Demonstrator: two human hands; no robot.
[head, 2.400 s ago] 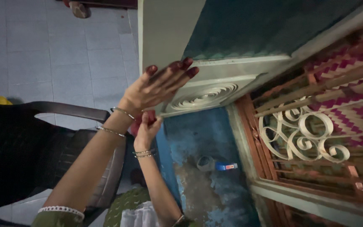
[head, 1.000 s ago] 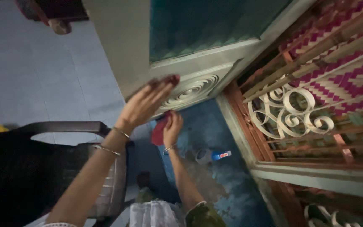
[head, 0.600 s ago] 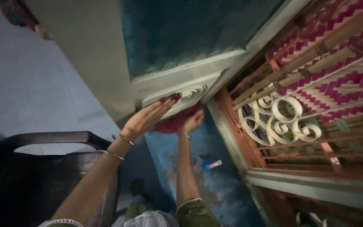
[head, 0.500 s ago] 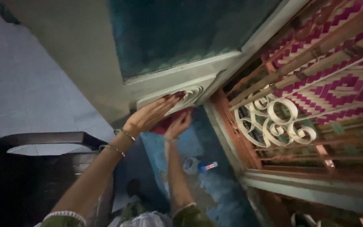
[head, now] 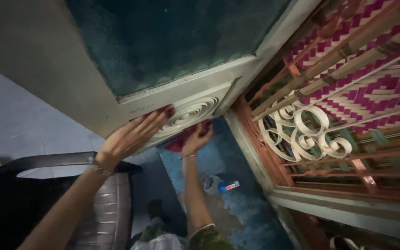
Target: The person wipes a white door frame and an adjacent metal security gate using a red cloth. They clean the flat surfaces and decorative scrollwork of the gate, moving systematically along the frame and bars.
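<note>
Red cloth (head: 181,142), crumpled, is pressed against the lower edge of a pale painted door panel with a carved swirl of concentric ridges (head: 188,113). The right hand (head: 196,138) grips this cloth with fingers curled around it, holding it up under the panel's bottom corner; a thin bangle circles that wrist. The left hand (head: 128,136) lies flat and open on the panel's face just left of the swirl, fingers stretched out together and dark-painted nails touching the carving's edge. It holds nothing. Bangles sit on its wrist as well.

Above the panel, a dark teal textured glass pane (head: 172,37) fills the door frame. To the right stands a reddish-brown window grille with cream scrollwork curls (head: 302,134), and behind it a pink-and-cream zigzag woven mat (head: 380,90). Below the hands, a worn blue-painted wall surface (head: 237,203) shows patches of bare grey. A small white bottle with a blue cap (head: 218,185) rests against it. At lower left is a dark plastic chair with a curved armrest (head: 56,161), and grey floor tiles (head: 19,129) lie beyond.
</note>
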